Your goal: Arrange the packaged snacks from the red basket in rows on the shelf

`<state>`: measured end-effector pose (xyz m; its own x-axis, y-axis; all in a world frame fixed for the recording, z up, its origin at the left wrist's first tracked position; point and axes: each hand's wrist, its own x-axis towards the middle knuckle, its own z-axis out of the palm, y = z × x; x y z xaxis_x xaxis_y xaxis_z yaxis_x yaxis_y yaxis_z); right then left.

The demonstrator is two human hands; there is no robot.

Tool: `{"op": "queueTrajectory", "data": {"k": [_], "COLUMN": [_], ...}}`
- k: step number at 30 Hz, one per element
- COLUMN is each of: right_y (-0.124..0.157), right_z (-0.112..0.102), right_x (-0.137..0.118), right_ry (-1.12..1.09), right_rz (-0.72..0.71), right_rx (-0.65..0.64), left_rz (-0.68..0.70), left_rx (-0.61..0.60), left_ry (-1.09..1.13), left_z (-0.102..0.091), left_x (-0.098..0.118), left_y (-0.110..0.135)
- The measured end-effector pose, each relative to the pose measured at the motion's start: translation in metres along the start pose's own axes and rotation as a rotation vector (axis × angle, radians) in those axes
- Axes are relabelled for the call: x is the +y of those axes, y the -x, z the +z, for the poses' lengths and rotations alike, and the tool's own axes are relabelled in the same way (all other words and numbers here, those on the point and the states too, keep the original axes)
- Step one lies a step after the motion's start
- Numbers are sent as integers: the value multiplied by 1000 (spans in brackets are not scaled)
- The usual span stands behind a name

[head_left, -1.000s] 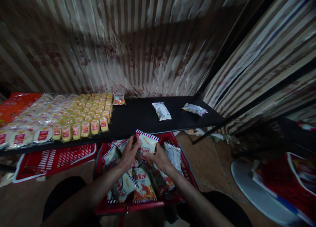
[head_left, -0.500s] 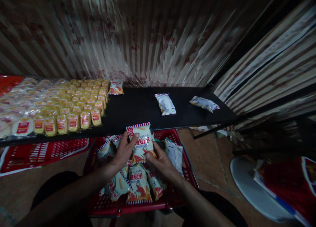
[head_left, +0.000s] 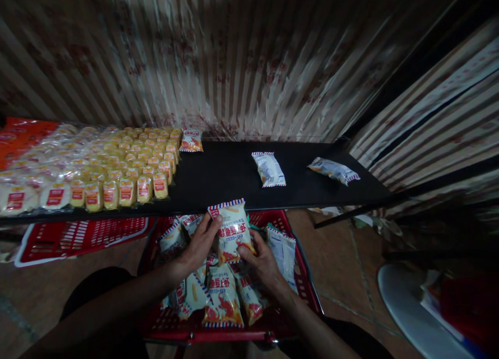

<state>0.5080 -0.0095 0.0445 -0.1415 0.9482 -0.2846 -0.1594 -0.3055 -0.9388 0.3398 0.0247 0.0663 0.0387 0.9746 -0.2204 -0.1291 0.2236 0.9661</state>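
Observation:
Between my two hands I hold a white snack bag (head_left: 231, 231) with red lettering and striped ends, just in front of the shelf edge. My left hand (head_left: 200, 242) pinches its left side, thumb on the front. On the lower right side, my right hand (head_left: 263, 260) grips it the same way. Below is a red basket (head_left: 175, 330) holding several similar bags, one of them a snack bag (head_left: 223, 296) lying face up. Three more stand or lie on the black shelf (head_left: 226, 171): an upright bag (head_left: 191, 140) at the back, a bag (head_left: 268, 169) and a bag (head_left: 334, 170) to the right.
Rows of wrapped yellow cakes (head_left: 127, 191) and round white packs (head_left: 54, 196) fill the shelf's left part, beside an orange wrapper (head_left: 23, 138). Under it sits another red basket (head_left: 81, 236). A striped curtain (head_left: 234, 62) hangs behind. A grey stool (head_left: 405, 312) stands at right.
The view has swung slightly left, so everything sits further right in the picture. Both hands keep hold of the same snack bag, nearly unchanged in pose.

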Motion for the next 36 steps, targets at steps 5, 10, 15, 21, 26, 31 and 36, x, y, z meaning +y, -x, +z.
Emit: {"op": "queueTrajectory", "data": {"k": [5, 10, 15, 21, 26, 31, 36], "right_y": [0, 6, 7, 2, -6, -14, -15], "right_z": [-1, 8, 29, 58, 68, 71, 72], "right_x": [0, -4, -1, -1, -7, -14, -15], "right_ry": [-35, 37, 69, 307, 625, 779, 946], "right_rz": [-22, -73, -143, -345, -568, -704, -837], "right_rx": [32, 115, 249, 401, 464, 417, 345], "left_rz": [51, 65, 22, 20, 38, -57, -210], "left_rx": [-128, -101, -3, 10, 19, 46, 33], "left_ry": [69, 138, 298, 328, 379, 555, 735], "left_z": [3, 2, -2, -13, -30, -34, -29], "left_x": [-6, -5, -1, 3, 13, 22, 31], "left_y": [0, -5, -13, -23, -29, -32, -34]}}
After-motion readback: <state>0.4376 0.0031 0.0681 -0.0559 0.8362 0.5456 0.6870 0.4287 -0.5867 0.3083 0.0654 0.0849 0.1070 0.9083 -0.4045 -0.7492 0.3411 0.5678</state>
